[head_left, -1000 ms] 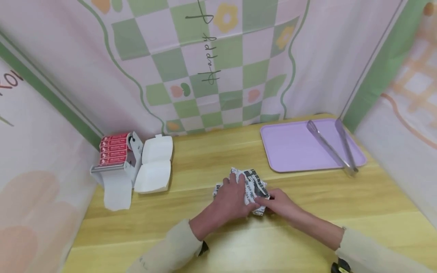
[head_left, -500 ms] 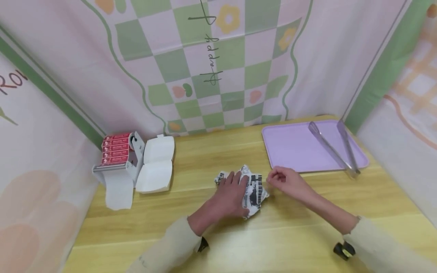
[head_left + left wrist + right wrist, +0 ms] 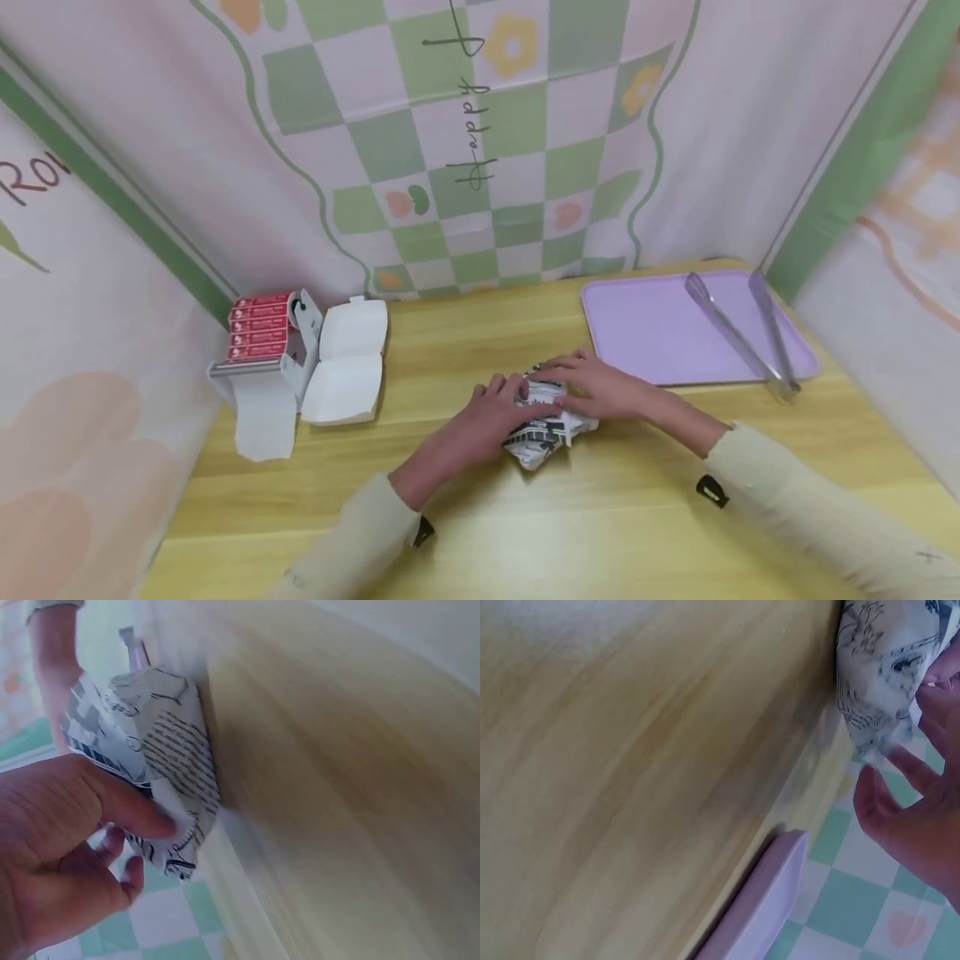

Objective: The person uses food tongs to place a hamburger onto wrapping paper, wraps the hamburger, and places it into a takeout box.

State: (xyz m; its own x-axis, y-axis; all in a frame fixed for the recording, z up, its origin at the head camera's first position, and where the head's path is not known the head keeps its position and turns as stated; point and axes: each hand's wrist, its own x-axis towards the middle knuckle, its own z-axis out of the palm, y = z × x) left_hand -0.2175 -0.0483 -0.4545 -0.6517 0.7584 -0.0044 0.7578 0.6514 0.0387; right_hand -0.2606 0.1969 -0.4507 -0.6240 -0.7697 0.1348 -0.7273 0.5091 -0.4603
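Observation:
A packet wrapped in newsprint-patterned paper (image 3: 538,440) lies on the table between both hands, its corners creased and folded. My left hand (image 3: 483,421) holds its left side; in the left wrist view the thumb of this left hand (image 3: 71,840) presses on one corner of the paper packet (image 3: 176,742), with curled fingers beyond it. From the right, my right hand (image 3: 600,387) reaches over the far edge and pinches the paper there. The right wrist view has the right hand (image 3: 922,817) with bent fingers at the packet's end (image 3: 889,675). Whatever is inside the paper is hidden.
A lilac tray (image 3: 637,333) lies at the back right, with metal tongs (image 3: 738,333) across it, overhanging its front edge. An open white takeaway box (image 3: 345,367) and a dispenser with red-printed rolls (image 3: 258,329) stand at left. A patterned curtain (image 3: 450,167) hangs behind.
The packet has been turned, so its printed face lies differently. My right hand has left its near right corner and come to its far edge. My left hand has shifted from its top to its left side.

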